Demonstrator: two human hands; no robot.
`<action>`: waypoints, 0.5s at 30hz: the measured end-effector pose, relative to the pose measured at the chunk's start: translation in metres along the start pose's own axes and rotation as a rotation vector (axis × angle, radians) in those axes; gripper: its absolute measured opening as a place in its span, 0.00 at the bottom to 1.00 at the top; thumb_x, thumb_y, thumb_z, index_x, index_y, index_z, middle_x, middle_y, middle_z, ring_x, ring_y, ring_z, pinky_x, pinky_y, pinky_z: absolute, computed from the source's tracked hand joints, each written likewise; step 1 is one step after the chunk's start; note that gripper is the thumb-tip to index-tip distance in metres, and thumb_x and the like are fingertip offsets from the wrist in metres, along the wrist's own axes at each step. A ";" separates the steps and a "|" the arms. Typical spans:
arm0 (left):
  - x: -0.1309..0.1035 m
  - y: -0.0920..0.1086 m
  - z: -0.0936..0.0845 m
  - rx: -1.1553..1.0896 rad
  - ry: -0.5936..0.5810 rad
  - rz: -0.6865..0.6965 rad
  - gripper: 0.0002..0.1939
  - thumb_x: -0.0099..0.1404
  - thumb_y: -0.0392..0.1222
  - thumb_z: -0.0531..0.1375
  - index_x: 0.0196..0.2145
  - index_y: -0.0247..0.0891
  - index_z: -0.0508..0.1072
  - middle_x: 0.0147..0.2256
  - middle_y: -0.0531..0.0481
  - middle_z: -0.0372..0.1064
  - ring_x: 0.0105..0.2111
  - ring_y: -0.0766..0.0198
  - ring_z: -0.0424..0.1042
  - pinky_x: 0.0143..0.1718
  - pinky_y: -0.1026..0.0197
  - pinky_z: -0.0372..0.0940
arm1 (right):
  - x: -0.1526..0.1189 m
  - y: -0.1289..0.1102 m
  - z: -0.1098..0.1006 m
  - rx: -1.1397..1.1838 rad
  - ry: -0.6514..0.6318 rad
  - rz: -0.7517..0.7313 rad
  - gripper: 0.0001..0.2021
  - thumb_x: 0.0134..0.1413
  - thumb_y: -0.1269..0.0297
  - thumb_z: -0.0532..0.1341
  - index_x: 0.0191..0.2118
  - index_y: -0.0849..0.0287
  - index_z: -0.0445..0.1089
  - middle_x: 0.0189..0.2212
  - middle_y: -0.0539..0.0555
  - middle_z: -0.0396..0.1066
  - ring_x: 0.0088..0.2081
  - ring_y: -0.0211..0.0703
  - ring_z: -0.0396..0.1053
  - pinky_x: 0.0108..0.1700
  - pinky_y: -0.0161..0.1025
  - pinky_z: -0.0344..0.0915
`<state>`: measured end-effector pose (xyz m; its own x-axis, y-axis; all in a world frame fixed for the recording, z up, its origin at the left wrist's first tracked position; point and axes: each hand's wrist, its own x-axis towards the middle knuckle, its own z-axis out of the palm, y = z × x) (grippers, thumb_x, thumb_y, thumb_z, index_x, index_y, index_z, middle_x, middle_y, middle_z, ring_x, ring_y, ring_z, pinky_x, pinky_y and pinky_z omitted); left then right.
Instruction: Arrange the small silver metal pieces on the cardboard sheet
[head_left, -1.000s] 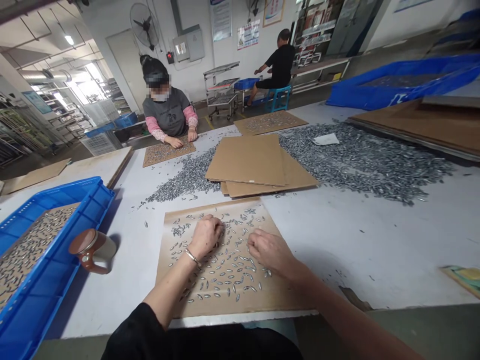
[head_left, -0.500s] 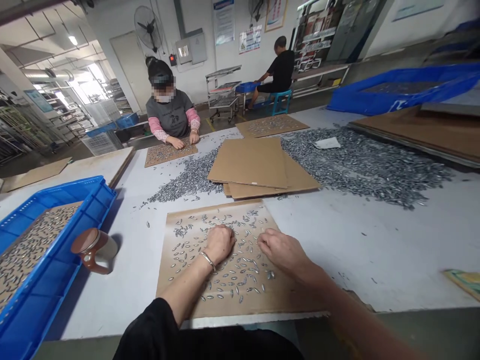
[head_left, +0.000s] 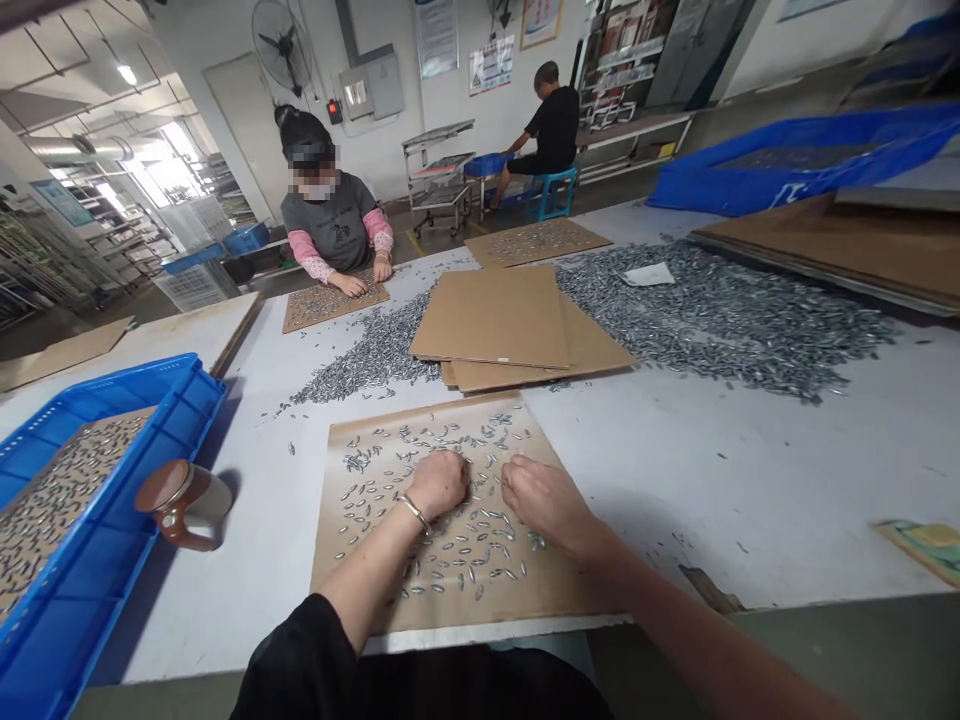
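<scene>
A brown cardboard sheet (head_left: pixel 547 590) lies on the white table in front of me, scattered with small silvery spindle-shaped metal pieces (head_left: pixel 457 548). Over its middle, my left hand (head_left: pixel 441 482) is curled, with a bracelet at the wrist; its fingertips are hidden behind the knuckles. My right hand (head_left: pixel 546 500) rests over the sheet's right part, fingers bent and pinched together close to the pieces. Whatever either hand pinches is too small or hidden to make out. Pieces crowd together near the sheet's far edge and lie more spread out towards me.
A large heap of the same pieces (head_left: pixel 720 310) spreads beyond stacked cardboard sheets (head_left: pixel 495 315). At left stand a lidded mug (head_left: pixel 202 505) and a blue crate (head_left: pixel 112 540). A co-worker (head_left: pixel 330 230) handles pieces across the table. Another blue crate (head_left: pixel 675 190) is at far right.
My right hand has moved a little left, closer to my left hand. The left hand stays nearly in place. The whole view has shifted slightly.
</scene>
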<state>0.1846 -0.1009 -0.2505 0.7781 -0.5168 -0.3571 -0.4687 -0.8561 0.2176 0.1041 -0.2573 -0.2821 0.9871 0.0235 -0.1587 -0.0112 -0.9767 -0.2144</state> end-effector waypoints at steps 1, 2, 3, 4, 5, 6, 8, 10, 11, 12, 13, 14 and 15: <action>0.002 0.000 0.000 -0.005 -0.005 -0.007 0.13 0.66 0.33 0.56 0.36 0.32 0.82 0.38 0.35 0.81 0.41 0.53 0.80 0.45 0.58 0.73 | -0.001 0.001 0.002 -0.040 0.008 -0.034 0.15 0.68 0.74 0.52 0.40 0.62 0.77 0.42 0.60 0.77 0.39 0.48 0.75 0.37 0.41 0.59; 0.003 0.000 0.000 -0.013 -0.009 -0.012 0.13 0.65 0.32 0.56 0.36 0.32 0.82 0.37 0.36 0.81 0.40 0.54 0.80 0.45 0.58 0.73 | -0.002 0.002 0.005 -0.069 0.011 -0.063 0.16 0.68 0.74 0.51 0.40 0.62 0.77 0.42 0.61 0.77 0.38 0.48 0.75 0.36 0.41 0.59; 0.005 0.000 0.000 -0.022 -0.012 -0.013 0.12 0.64 0.32 0.56 0.36 0.33 0.82 0.37 0.36 0.81 0.40 0.54 0.80 0.45 0.58 0.73 | -0.003 0.004 0.006 -0.083 0.010 -0.083 0.16 0.68 0.75 0.51 0.40 0.62 0.77 0.42 0.61 0.77 0.38 0.47 0.74 0.36 0.42 0.59; 0.007 0.000 0.001 -0.033 -0.014 -0.010 0.12 0.64 0.31 0.57 0.36 0.33 0.81 0.37 0.37 0.81 0.40 0.55 0.80 0.45 0.58 0.73 | -0.004 0.005 0.008 -0.089 0.010 -0.098 0.16 0.68 0.75 0.51 0.40 0.61 0.77 0.42 0.61 0.76 0.38 0.47 0.74 0.35 0.42 0.59; 0.009 -0.001 0.001 -0.043 -0.015 -0.006 0.12 0.64 0.31 0.57 0.35 0.33 0.81 0.37 0.37 0.81 0.40 0.55 0.80 0.45 0.59 0.73 | -0.006 0.006 0.008 -0.096 0.011 -0.107 0.17 0.69 0.75 0.50 0.40 0.61 0.77 0.42 0.60 0.76 0.38 0.46 0.74 0.35 0.42 0.58; 0.010 -0.002 0.002 -0.054 -0.015 -0.002 0.12 0.64 0.31 0.57 0.35 0.33 0.81 0.37 0.37 0.81 0.41 0.55 0.80 0.45 0.59 0.73 | -0.008 0.008 0.007 -0.098 0.010 -0.103 0.17 0.70 0.74 0.50 0.39 0.60 0.77 0.42 0.59 0.76 0.38 0.46 0.74 0.35 0.42 0.58; 0.012 -0.003 0.002 -0.077 -0.011 0.007 0.12 0.64 0.32 0.57 0.34 0.33 0.81 0.37 0.37 0.81 0.40 0.54 0.80 0.44 0.59 0.73 | -0.013 0.012 0.004 -0.095 0.017 -0.074 0.17 0.72 0.70 0.49 0.39 0.59 0.76 0.42 0.58 0.76 0.37 0.45 0.73 0.35 0.41 0.57; 0.011 -0.005 0.002 -0.104 0.007 0.019 0.12 0.66 0.33 0.56 0.35 0.32 0.81 0.37 0.36 0.81 0.39 0.55 0.80 0.43 0.59 0.72 | -0.021 0.013 0.001 -0.068 0.010 -0.074 0.18 0.72 0.68 0.49 0.38 0.58 0.76 0.40 0.57 0.76 0.38 0.45 0.73 0.36 0.41 0.57; 0.009 -0.006 0.002 -0.121 0.020 0.029 0.12 0.67 0.34 0.56 0.36 0.33 0.81 0.37 0.37 0.81 0.39 0.55 0.80 0.42 0.60 0.72 | -0.025 0.012 0.001 -0.044 -0.008 -0.079 0.17 0.72 0.68 0.50 0.37 0.58 0.76 0.39 0.57 0.76 0.39 0.45 0.73 0.37 0.40 0.57; 0.006 -0.007 0.002 -0.138 0.034 0.041 0.12 0.68 0.35 0.55 0.37 0.33 0.80 0.38 0.38 0.82 0.39 0.56 0.80 0.42 0.60 0.72 | -0.030 0.010 0.001 -0.017 -0.034 -0.082 0.16 0.71 0.68 0.51 0.37 0.58 0.76 0.39 0.57 0.76 0.40 0.46 0.73 0.38 0.40 0.58; 0.002 -0.007 0.001 -0.153 0.045 0.054 0.13 0.69 0.36 0.55 0.38 0.33 0.80 0.39 0.39 0.82 0.40 0.57 0.80 0.42 0.61 0.72 | -0.033 0.008 0.003 0.008 -0.064 -0.080 0.15 0.70 0.69 0.53 0.36 0.58 0.76 0.39 0.58 0.77 0.42 0.47 0.74 0.39 0.40 0.58; -0.002 -0.006 0.001 -0.167 0.053 0.068 0.13 0.70 0.36 0.55 0.38 0.33 0.79 0.39 0.40 0.82 0.39 0.58 0.79 0.41 0.61 0.71 | -0.036 0.004 0.005 0.025 -0.091 -0.070 0.13 0.69 0.69 0.54 0.37 0.59 0.75 0.40 0.58 0.77 0.43 0.47 0.74 0.40 0.40 0.59; -0.006 -0.005 0.001 -0.177 0.056 0.080 0.13 0.70 0.37 0.54 0.38 0.33 0.79 0.39 0.41 0.82 0.39 0.59 0.79 0.41 0.62 0.71 | -0.038 0.001 0.007 0.032 -0.109 -0.052 0.13 0.69 0.69 0.54 0.38 0.59 0.75 0.41 0.59 0.77 0.43 0.48 0.74 0.40 0.40 0.59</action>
<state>0.1817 -0.0929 -0.2505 0.7657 -0.5783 -0.2817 -0.4532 -0.7957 0.4018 0.0659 -0.2573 -0.2832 0.9632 0.0985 -0.2503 0.0324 -0.9663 -0.2554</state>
